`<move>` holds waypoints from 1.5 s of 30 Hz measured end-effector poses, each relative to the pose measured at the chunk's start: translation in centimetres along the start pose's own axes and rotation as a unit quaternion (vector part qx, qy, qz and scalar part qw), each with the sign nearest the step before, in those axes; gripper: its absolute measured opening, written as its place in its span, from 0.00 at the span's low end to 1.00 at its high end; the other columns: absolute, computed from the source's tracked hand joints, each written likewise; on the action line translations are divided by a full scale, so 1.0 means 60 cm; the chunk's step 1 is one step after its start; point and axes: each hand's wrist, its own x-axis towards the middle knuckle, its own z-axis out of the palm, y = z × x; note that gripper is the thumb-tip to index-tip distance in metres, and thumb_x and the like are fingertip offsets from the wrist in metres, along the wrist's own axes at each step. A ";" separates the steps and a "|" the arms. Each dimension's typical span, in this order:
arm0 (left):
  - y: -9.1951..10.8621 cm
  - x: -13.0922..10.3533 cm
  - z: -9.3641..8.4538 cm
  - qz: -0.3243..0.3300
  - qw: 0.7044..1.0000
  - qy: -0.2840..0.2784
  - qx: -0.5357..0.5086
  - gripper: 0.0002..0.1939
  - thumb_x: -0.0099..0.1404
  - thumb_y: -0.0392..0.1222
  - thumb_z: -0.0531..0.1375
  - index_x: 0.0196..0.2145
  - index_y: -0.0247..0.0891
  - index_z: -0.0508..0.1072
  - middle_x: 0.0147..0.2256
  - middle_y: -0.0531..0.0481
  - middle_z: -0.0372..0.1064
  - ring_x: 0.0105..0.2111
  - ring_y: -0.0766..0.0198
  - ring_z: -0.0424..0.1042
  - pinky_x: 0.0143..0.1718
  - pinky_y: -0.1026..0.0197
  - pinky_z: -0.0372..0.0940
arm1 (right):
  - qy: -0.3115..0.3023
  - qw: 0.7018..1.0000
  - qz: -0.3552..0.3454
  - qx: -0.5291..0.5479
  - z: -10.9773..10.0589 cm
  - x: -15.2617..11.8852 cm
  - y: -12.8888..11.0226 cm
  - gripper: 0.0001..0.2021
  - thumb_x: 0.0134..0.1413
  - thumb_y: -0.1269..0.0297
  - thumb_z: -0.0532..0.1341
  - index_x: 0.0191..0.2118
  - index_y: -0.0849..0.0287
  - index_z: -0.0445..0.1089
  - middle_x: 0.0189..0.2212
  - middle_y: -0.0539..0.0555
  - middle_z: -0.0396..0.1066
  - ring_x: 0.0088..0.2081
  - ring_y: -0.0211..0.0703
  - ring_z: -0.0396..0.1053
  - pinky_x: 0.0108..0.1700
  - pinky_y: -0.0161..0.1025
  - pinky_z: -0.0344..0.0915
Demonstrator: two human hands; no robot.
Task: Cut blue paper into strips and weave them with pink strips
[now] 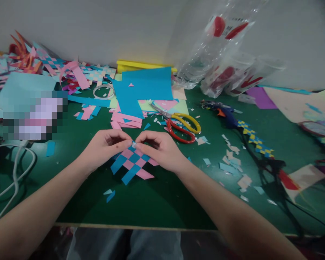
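Observation:
Between my two hands is a woven piece of pink and blue paper strips (134, 159), checkered, its loose strip ends pointing toward me. My left hand (108, 146) pinches its far corner from the left with thumb and forefinger. From the right, my right hand (161, 148) pinches the same corner, fingertips almost touching those of the left. A small whitish bit, perhaps tape or paper, shows between the fingertips. Just beyond my right hand lie scissors (182, 124) with one red and one yellow handle.
Blue paper sheets (151, 86), a tape roll (103, 91) and pink strips (127, 120) lie beyond my hands. A blurred-out phone (40, 117) with a white cable is at left. Plastic cups in clear wrapping (222, 68) stand at the back right. Paper scraps (233, 159) litter the green table (162, 213).

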 end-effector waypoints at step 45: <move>-0.008 0.006 0.007 -0.111 0.947 0.074 -0.293 0.09 0.48 0.40 0.74 0.25 0.36 0.79 0.25 0.52 0.74 0.25 0.70 0.72 0.34 0.67 0.72 | 0.211 0.756 -0.322 -0.529 0.024 -0.018 -0.004 0.09 0.59 0.71 0.60 0.42 0.54 0.75 0.33 0.49 0.79 0.36 0.42 0.72 0.49 0.48 0.59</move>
